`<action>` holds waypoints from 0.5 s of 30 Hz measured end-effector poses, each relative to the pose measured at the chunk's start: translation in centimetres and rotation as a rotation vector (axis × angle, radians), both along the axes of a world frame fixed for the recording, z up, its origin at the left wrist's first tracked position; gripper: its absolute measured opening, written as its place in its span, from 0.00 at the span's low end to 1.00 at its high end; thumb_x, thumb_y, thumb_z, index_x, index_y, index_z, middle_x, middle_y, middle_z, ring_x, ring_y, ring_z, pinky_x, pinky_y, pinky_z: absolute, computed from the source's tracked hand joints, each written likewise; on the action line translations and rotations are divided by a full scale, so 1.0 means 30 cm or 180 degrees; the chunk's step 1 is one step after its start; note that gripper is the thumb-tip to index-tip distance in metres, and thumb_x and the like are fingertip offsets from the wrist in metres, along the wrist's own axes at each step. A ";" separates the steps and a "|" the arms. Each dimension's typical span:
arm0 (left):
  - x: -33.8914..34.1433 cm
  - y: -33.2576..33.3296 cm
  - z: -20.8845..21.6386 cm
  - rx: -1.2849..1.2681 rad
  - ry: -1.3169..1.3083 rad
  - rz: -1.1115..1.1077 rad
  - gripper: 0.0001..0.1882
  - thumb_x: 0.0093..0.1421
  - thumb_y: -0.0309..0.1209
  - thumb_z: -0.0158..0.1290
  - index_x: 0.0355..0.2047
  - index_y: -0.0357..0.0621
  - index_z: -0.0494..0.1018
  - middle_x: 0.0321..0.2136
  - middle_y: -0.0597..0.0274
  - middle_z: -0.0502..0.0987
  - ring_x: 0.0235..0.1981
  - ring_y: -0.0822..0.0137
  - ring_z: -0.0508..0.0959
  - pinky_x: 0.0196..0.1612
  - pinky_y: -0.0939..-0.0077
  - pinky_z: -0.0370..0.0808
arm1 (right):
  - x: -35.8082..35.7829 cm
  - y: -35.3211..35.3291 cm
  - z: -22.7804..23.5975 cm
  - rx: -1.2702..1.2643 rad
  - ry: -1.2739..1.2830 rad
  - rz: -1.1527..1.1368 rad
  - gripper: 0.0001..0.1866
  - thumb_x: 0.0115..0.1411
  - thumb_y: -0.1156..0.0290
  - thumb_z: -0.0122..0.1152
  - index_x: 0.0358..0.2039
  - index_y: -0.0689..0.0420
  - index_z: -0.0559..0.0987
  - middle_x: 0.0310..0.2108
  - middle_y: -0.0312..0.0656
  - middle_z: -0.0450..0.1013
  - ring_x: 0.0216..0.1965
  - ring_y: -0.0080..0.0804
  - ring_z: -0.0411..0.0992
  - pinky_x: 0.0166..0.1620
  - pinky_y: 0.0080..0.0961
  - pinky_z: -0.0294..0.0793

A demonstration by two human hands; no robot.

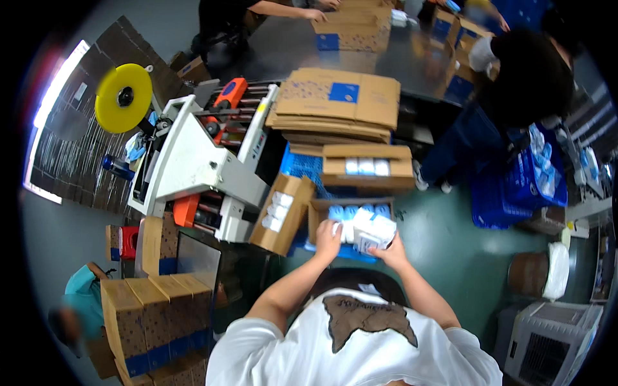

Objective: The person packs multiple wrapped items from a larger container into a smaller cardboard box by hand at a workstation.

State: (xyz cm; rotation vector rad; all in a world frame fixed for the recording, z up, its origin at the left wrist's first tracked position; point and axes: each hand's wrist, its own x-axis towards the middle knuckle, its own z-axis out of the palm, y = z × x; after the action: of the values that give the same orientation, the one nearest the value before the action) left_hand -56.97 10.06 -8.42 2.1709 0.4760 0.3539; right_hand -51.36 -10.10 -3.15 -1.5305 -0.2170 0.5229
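Note:
My right hand (391, 251) grips a white boxy pack (374, 230) with dark print from its right side, tilted over the near edge of an open cardboard box (317, 215). At the box's near left, my left hand (328, 243) is closed on a smaller white pack (346, 231), whose shape is partly hidden by the fingers. A row of blue-and-white packs (351, 211) shows inside the box behind both hands. Left of it stands a tilted open carton (265, 239) holding several white packs (278, 211). Beyond is another open carton (396, 168) with white packs (367, 167).
Flattened cartons (376, 96) lie stacked beyond the boxes, over a blue crate (302, 166). A white taping machine (193, 167) with a yellow tape roll (116, 96) stands left. Closed cartons (154, 309) are stacked lower left. Other people work around the dark table (277, 48).

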 end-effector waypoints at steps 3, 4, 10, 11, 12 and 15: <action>-0.117 0.216 -0.131 0.0494 0.1162 0.0374 0.15 0.56 0.39 0.47 0.43 0.52 0.71 0.49 0.39 0.60 0.49 0.40 0.62 0.51 0.52 0.61 | 0.097 0.232 -0.067 -0.0737 -0.0373 0.0622 0.44 0.33 0.70 0.73 0.51 0.62 0.58 0.46 0.45 0.66 0.50 0.33 0.63 0.54 0.29 0.60; -0.136 0.273 -0.197 0.0274 0.1241 -0.0147 0.17 0.55 0.42 0.48 0.44 0.54 0.71 0.51 0.38 0.58 0.49 0.37 0.61 0.51 0.51 0.61 | 0.121 0.308 -0.087 -0.0778 -0.0392 0.0755 0.45 0.32 0.69 0.74 0.50 0.62 0.59 0.46 0.46 0.66 0.50 0.32 0.63 0.54 0.28 0.60; -0.123 0.338 -0.357 -0.0174 0.1614 -0.0858 0.17 0.52 0.38 0.52 0.42 0.51 0.72 0.43 0.48 0.71 0.45 0.51 0.71 0.48 0.61 0.68 | 0.184 0.560 -0.455 -0.1448 0.0591 0.1160 0.47 0.29 0.68 0.76 0.52 0.62 0.61 0.48 0.46 0.66 0.50 0.34 0.64 0.53 0.28 0.62; -0.137 0.321 -0.333 -0.0260 0.1644 -0.0665 0.15 0.51 0.36 0.53 0.41 0.50 0.74 0.43 0.49 0.71 0.45 0.52 0.71 0.47 0.61 0.68 | 0.179 0.569 -0.475 -0.1616 0.0671 0.1044 0.47 0.29 0.69 0.76 0.51 0.61 0.62 0.48 0.46 0.66 0.51 0.34 0.64 0.53 0.27 0.62; -0.111 0.344 -0.310 -0.0352 0.1510 -0.0597 0.11 0.50 0.31 0.53 0.36 0.47 0.75 0.38 0.49 0.74 0.41 0.51 0.73 0.44 0.61 0.70 | 0.179 0.572 -0.491 -0.1784 0.0754 0.0919 0.46 0.28 0.69 0.77 0.51 0.61 0.64 0.48 0.45 0.66 0.51 0.34 0.64 0.53 0.27 0.62; -0.090 0.377 -0.324 -0.0159 0.1266 -0.0532 0.07 0.50 0.26 0.50 0.29 0.44 0.75 0.29 0.48 0.75 0.33 0.49 0.75 0.38 0.57 0.72 | 0.163 0.558 -0.671 -0.1866 -0.0846 0.1090 0.42 0.34 0.61 0.73 0.51 0.59 0.66 0.44 0.46 0.69 0.46 0.42 0.67 0.52 0.32 0.63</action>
State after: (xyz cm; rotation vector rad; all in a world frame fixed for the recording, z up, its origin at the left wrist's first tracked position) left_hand -59.66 21.37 -18.14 2.2173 0.5089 -0.1849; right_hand -46.46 6.63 -23.27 -2.1545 -0.5763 0.6899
